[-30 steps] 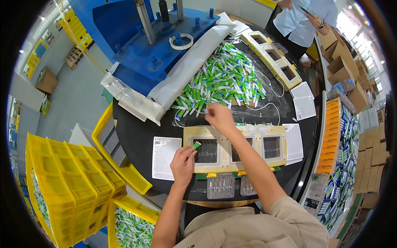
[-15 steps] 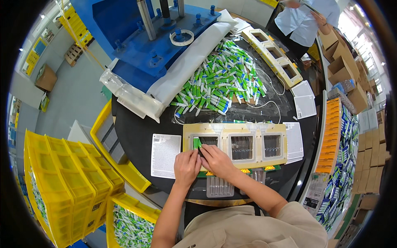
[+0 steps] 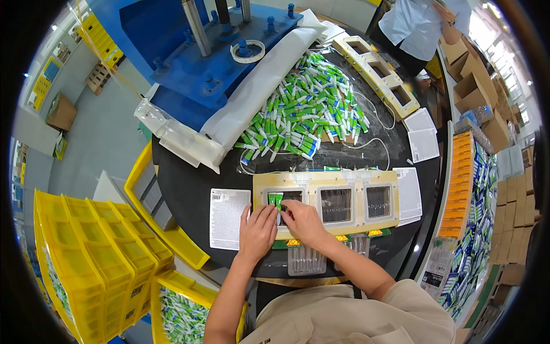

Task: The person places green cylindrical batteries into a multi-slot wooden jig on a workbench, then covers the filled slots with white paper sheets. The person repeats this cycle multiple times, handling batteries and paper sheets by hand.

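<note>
A cream-coloured frame with three windows [image 3: 357, 198] lies in front of me on the black round table. Small green tubes with white caps [image 3: 275, 198] sit side by side in its left window, their lower parts partly covered by my fingers. My left hand [image 3: 258, 230] is bent over the tubes from the left, fingertips closed on one. From the right, my right hand [image 3: 303, 222] pinches at a tube with thumb and fingers. Clear plastic blister trays on green cards [image 3: 306, 259] stick out under the frame's near edge.
A heap of similar tubes [image 3: 303, 109] lies beyond the frame, below a blue press [image 3: 195, 69]. White printed cards [image 3: 230, 221] flank the frame. Another windowed frame [image 3: 378, 74] lies far right, near a standing person [image 3: 409, 28]. Yellow crates [image 3: 97, 258] stand at left.
A second green tube now shows beside the first in the left window. My left hand's fingers have spread somewhat, and my right hand has shifted slightly right.
</note>
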`<state>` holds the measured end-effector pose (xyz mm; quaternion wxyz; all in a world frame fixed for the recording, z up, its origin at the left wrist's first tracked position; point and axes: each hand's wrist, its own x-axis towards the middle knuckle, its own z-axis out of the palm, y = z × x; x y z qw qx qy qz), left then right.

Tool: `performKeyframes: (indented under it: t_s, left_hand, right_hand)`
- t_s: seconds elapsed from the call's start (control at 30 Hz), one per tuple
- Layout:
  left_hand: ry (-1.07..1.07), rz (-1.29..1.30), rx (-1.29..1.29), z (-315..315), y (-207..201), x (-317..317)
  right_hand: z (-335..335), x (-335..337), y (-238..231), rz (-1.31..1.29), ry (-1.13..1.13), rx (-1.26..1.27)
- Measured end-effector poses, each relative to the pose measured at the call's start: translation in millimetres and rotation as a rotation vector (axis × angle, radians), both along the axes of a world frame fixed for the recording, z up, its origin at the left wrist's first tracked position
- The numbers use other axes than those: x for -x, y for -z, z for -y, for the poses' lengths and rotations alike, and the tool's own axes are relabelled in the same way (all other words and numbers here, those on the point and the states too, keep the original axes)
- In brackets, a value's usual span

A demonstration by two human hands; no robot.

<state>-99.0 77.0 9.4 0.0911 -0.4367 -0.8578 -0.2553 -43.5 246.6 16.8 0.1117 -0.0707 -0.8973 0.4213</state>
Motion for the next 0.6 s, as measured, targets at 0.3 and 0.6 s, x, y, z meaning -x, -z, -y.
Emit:
performKeyframes:
  t_s: [0.3, 0.6]
  left_hand:
    - [-0.158, 0.168, -0.207, -83, 4, 118]
    - [-0.214, 0.028, 0.134, -94, -5, 122]
  right_hand:
    - [-96, 115, -4, 0.146, 0.143, -0.603]
    - [-99, 49, -25, -0.067, 0.206, -0.459]
